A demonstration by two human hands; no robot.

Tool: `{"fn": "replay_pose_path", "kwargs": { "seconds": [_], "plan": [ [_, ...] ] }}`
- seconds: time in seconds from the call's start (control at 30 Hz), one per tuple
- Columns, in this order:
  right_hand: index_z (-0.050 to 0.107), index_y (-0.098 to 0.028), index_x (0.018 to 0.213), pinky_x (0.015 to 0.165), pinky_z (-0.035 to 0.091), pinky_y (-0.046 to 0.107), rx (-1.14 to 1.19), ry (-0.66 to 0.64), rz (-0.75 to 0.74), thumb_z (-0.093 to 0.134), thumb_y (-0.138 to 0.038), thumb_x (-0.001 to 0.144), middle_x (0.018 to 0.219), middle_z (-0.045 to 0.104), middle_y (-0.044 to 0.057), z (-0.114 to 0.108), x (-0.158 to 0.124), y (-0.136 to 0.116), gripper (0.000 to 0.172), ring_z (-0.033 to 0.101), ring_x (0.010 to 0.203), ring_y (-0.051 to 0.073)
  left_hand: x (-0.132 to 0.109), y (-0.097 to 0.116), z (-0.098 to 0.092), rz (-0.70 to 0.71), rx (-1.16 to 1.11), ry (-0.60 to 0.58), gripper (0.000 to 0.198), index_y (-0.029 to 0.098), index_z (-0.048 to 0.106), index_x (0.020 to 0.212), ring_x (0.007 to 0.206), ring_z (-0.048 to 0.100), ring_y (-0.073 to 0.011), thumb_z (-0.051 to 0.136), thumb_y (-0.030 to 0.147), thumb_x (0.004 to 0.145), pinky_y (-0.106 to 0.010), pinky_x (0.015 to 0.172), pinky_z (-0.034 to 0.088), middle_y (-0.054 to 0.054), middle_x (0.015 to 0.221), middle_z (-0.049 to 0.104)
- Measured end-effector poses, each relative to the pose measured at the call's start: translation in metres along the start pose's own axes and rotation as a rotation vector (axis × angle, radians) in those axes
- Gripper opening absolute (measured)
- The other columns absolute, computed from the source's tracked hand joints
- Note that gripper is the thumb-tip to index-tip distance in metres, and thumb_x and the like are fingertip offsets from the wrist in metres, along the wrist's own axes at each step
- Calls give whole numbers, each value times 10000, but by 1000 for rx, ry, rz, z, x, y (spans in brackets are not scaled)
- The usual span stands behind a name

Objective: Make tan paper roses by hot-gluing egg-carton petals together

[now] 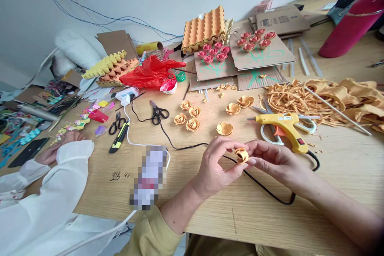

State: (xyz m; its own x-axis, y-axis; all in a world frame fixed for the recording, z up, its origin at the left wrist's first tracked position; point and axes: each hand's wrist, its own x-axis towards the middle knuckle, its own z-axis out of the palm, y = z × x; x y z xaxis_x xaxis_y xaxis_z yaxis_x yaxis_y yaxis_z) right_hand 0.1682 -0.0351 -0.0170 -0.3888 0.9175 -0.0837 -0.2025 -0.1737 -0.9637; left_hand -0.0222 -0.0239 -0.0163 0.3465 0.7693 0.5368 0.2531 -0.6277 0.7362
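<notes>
Between my two hands is a small rolled orange flower bud [241, 155], made of the same material as the flowers on the table. My left hand [219, 162] pinches it from the left, thumb below and fingers above. From the right, the fingertips of my right hand [274, 164] press against it. Just beyond my hands lie single open orange flowers [225, 129]. Farther left sit several fuller orange roses [193, 124]. A yellow glue gun [277, 122] rests right of my hands, on top of white-handled scissors [271, 138].
Orange scraps [288, 100] heap at the right. Pink roses [255, 40] stand on cardboard [264, 58] behind, near an egg tray [204, 28]. A black cord [261, 186] runs under my hands. Black scissors [160, 114] and a cutter [119, 138] lie left, near another person's sleeve [72, 164].
</notes>
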Motion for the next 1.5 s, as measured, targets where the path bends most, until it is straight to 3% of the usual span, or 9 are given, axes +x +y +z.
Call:
{"fn": "replay_pose_path", "kwargs": {
  "seconds": [0.47,0.73,1.0,1.5],
  "plan": [
    [731,-235,938,761,544,308,-7,-48,16,730,-377,862,871,718,27,0,-4,5,161,642,806,174,-1,3,-1,-82,-23,-26,275,189,658,968,851,608,-162,817,261,756,-300,766,537,-38,932,616],
    [737,-252,948,765,523,289,21,-53,15,725,-355,874,866,710,17,-1,-5,9,128,632,815,163,-2,2,-1,-25,-4,-6,300,177,664,963,829,610,-144,841,247,732,-281,769,537,-28,921,604],
    [754,-245,938,705,525,285,5,-13,6,763,-386,831,811,690,15,1,-5,9,177,603,739,156,-1,5,-1,-34,39,-7,236,191,668,943,812,616,-151,803,283,772,-296,753,554,-36,914,610],
    [767,-249,933,720,526,292,74,35,19,797,-381,797,831,700,18,3,-5,12,193,610,759,155,-2,4,1,-27,30,8,257,198,668,953,799,611,-145,816,268,755,-288,756,564,-32,913,604]
  ]
}}
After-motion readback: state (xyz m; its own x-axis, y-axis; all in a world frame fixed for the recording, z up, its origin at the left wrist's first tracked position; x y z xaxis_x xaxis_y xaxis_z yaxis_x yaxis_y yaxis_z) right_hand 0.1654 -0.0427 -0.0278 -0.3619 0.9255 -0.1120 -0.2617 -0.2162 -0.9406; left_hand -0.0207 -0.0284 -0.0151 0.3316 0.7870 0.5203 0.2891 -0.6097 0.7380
